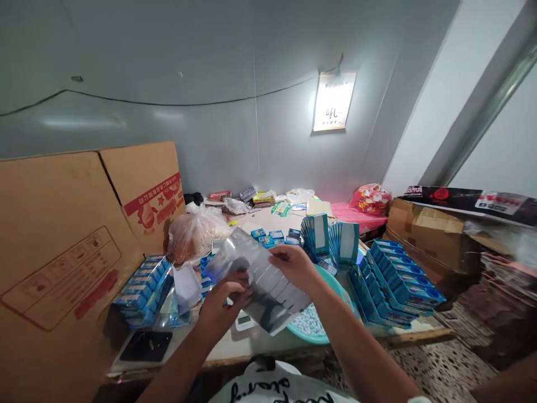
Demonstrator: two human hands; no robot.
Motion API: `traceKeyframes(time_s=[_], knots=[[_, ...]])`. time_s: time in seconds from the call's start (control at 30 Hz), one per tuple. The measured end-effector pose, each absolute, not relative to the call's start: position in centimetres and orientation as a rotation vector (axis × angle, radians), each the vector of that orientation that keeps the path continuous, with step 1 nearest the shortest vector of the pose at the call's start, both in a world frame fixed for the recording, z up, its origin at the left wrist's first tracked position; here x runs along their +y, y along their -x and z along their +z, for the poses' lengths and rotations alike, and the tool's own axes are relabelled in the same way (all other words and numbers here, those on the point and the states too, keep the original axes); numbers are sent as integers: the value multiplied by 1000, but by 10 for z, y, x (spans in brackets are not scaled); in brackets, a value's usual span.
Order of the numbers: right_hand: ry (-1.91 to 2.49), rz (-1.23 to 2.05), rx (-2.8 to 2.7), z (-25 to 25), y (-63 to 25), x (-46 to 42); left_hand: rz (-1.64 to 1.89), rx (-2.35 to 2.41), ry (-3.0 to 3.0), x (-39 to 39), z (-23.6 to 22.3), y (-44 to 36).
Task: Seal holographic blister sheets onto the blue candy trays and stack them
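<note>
My left hand [222,305] and my right hand [293,266] both pinch a stack of silvery foil pouches [262,280], fanned out and held over the table. The left fingers grip its lower left edge, the right fingers its upper right edge. Just under the pouches sits a teal basin [335,291] holding small white pieces [309,323], and a white scale [244,321] shows below my left hand.
Rows of blue boxes lie at the right [394,282] and left [145,282]. Upright blue cartons [331,238] stand behind the basin. A plastic bag of pale pieces [195,235], a large cardboard box [71,235], a black tray [146,345] and brown cartons [432,232] surround the table.
</note>
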State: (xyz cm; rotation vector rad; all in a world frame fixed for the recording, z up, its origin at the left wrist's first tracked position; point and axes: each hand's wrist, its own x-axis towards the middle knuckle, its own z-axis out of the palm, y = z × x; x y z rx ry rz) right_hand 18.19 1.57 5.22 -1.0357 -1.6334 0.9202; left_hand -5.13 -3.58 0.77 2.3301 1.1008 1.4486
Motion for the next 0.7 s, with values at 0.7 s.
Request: traceKeyframes(time_s=[0.7], knots=[[1033, 818, -1856, -97, -134, 96, 1364, 1836, -1172, -25, -80, 114]])
